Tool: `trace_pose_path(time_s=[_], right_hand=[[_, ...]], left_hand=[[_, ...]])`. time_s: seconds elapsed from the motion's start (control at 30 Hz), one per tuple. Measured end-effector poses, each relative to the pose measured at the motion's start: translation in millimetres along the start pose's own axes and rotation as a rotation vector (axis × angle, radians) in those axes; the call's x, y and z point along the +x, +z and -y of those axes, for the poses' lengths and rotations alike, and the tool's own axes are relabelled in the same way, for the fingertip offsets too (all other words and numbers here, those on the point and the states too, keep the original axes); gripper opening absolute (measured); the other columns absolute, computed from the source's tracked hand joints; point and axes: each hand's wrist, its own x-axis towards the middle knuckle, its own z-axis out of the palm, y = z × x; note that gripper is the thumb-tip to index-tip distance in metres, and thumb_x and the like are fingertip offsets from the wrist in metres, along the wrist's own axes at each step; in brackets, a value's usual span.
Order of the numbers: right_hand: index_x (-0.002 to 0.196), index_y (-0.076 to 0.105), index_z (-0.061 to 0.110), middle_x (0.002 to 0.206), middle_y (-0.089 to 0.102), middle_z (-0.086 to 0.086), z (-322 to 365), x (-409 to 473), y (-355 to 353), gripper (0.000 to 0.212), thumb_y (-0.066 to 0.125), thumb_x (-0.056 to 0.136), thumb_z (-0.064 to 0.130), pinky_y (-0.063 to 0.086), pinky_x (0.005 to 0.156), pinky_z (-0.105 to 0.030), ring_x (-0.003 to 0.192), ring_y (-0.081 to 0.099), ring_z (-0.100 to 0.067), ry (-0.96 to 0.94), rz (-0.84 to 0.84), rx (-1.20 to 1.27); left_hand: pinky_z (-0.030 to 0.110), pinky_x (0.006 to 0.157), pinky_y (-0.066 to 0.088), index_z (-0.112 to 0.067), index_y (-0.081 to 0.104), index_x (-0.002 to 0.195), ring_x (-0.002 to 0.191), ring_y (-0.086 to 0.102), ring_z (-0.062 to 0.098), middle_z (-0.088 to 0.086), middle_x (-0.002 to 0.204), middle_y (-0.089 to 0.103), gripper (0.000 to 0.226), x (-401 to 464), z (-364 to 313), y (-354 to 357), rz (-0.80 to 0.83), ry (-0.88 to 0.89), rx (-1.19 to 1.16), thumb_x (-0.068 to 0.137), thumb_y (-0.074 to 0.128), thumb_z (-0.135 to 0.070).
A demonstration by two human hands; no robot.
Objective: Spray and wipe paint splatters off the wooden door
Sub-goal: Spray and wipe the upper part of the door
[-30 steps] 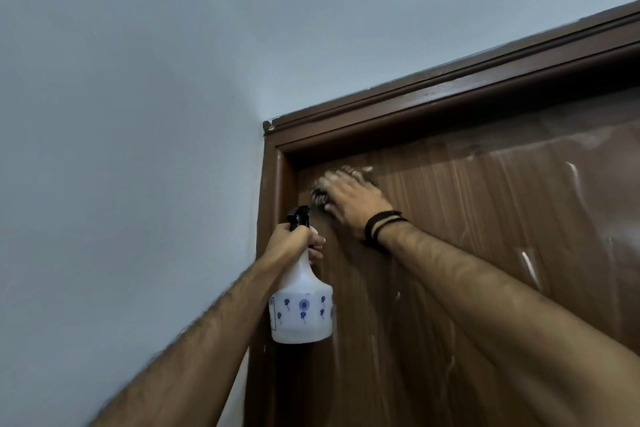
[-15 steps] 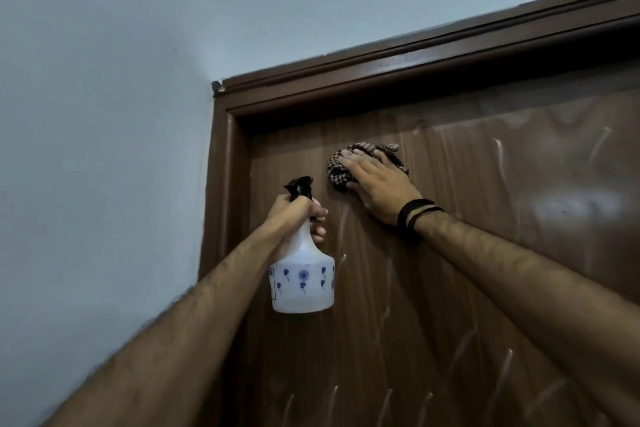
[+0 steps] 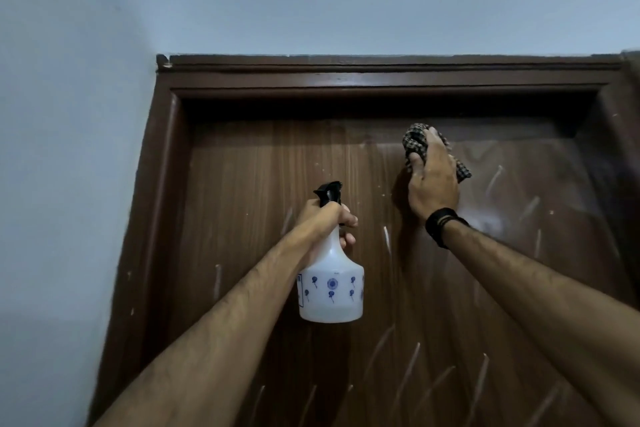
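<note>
The dark wooden door (image 3: 263,177) fills the lower view, streaked with white paint marks (image 3: 387,240) across its panel. My right hand (image 3: 431,180) presses a checkered cloth (image 3: 415,144) flat against the door near its top, right of centre. A black band sits on that wrist. My left hand (image 3: 329,218) grips the neck of a white spray bottle (image 3: 330,288) with blue dots and a black nozzle, held upright in front of the door, lower and left of the cloth.
The brown door frame (image 3: 346,78) runs along the top and down the left side (image 3: 162,184). A pale blue-grey wall (image 3: 69,149) lies left of and above it. A misty wet patch (image 3: 485,222) shows right of my right wrist.
My right hand has slid the cloth rightward along the door's top, from the left corner to right of centre. The view has turned right. The bottle stays held in my left hand.
</note>
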Motion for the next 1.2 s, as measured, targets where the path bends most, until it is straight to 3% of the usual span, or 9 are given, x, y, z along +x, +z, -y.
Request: trace_pose_path(time_s=[0.23, 0.43, 0.6, 0.77, 1.03, 1.1, 1.2], right_hand=[[0.151, 0.036, 0.018, 0.157, 0.037, 0.0, -41, 9, -30, 0.049, 0.045, 0.104, 0.024, 0.029, 0.116, -0.044, 0.141, 0.035, -0.03, 0.028, -0.002, -0.095], [0.149, 0.038, 0.012, 0.155, 0.039, -0.007, -70, 26, -20, 0.048, 0.045, 0.103, 0.023, 0.023, 0.12, -0.045, 0.143, 0.033, -0.029, -0.025, 0.128, -0.149], [0.153, 0.03, 0.014, 0.16, 0.031, -0.006, -76, -10, -6, 0.053, 0.043, 0.103, 0.024, 0.01, 0.124, -0.042, 0.15, 0.021, -0.02, -0.201, 0.193, -0.161], [0.154, 0.028, 0.017, 0.161, 0.029, -0.002, -87, -18, -2, 0.053, 0.03, 0.104, 0.036, 0.009, 0.124, -0.04, 0.151, 0.019, -0.016, -0.511, 0.292, -0.215], [0.147, 0.037, 0.004, 0.152, 0.039, -0.015, -46, 70, 39, 0.051, 0.04, 0.102, 0.029, 0.012, 0.121, -0.049, 0.144, 0.029, -0.031, -0.123, 0.083, -0.24], [0.149, 0.035, 0.005, 0.154, 0.037, -0.014, -30, 55, 49, 0.052, 0.039, 0.103, 0.029, 0.008, 0.122, -0.048, 0.146, 0.027, -0.031, -0.167, 0.115, -0.216], [0.155, 0.026, 0.01, 0.16, 0.028, -0.009, -3, 28, 63, 0.056, 0.039, 0.104, 0.029, 0.004, 0.123, -0.041, 0.15, 0.018, -0.024, -0.385, 0.255, -0.141]], left_hand=[[0.025, 0.045, 0.046, -0.003, 0.061, 0.09, 0.048, 0.056, 0.017, 0.015, 0.081, 0.06, 0.005, 4, 5, 54, 0.097, 0.007, 0.025, 0.088, 0.058, 0.001], [0.026, 0.046, 0.046, -0.003, 0.061, 0.089, 0.049, 0.057, 0.017, 0.014, 0.081, 0.061, 0.004, 17, -6, 81, 0.04, 0.071, 0.067, 0.088, 0.059, 0.001], [0.025, 0.044, 0.045, -0.003, 0.058, 0.086, 0.046, 0.056, 0.019, 0.011, 0.072, 0.056, 0.004, 27, -10, 92, -0.082, 0.057, 0.085, 0.087, 0.06, 0.001], [0.023, 0.044, 0.044, -0.002, 0.059, 0.088, 0.046, 0.054, 0.018, 0.016, 0.081, 0.057, 0.007, 33, -16, 98, -0.137, 0.083, 0.094, 0.088, 0.057, 0.004], [0.025, 0.048, 0.046, -0.003, 0.059, 0.093, 0.05, 0.055, 0.017, 0.016, 0.084, 0.059, 0.009, 34, -31, 78, -0.181, 0.117, 0.161, 0.088, 0.057, 0.004], [0.025, 0.047, 0.046, -0.003, 0.059, 0.091, 0.049, 0.055, 0.016, 0.015, 0.083, 0.059, 0.008, 33, -34, 70, -0.199, 0.122, 0.185, 0.088, 0.057, 0.004], [0.024, 0.046, 0.045, -0.004, 0.057, 0.087, 0.048, 0.054, 0.016, 0.014, 0.079, 0.056, 0.008, 35, -36, 62, -0.224, 0.11, 0.206, 0.087, 0.057, 0.004]])
